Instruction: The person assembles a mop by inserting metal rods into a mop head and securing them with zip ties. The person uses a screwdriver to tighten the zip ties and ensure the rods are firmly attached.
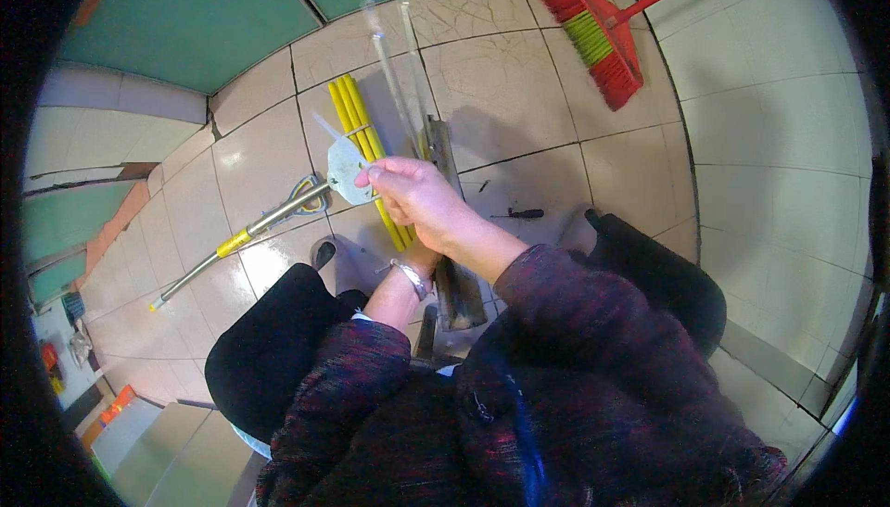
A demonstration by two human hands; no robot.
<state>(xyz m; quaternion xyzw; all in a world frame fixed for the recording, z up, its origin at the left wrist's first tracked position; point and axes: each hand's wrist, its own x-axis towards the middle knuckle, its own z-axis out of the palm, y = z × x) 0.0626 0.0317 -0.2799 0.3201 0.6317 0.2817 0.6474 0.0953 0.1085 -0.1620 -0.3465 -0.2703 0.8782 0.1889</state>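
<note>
My right hand (408, 194) is closed, thumb and fingertips pinching the edge of a flat, pale, rounded piece (345, 173). My left hand (425, 259) lies lower, beneath the right one; its fingers are hidden by my right hand and wrist. Beside both hands is a long, worn, narrow board or channel (456, 296), running between my knees. A bundle of yellow rods (357, 118) extends behind the pale piece, with a tie around it. Two clear rods or tubes (394, 81) reach away beyond my hands.
A metal pole with a yellow grip (232, 244) slants across the left floor, its upper end meeting the pale piece. A blue-and-white looped object (306, 199) lies beside it. A small dark screwdriver-like tool (527, 214) rests right of my hands. A red broom (593, 39) stands by the tiled wall (769, 127).
</note>
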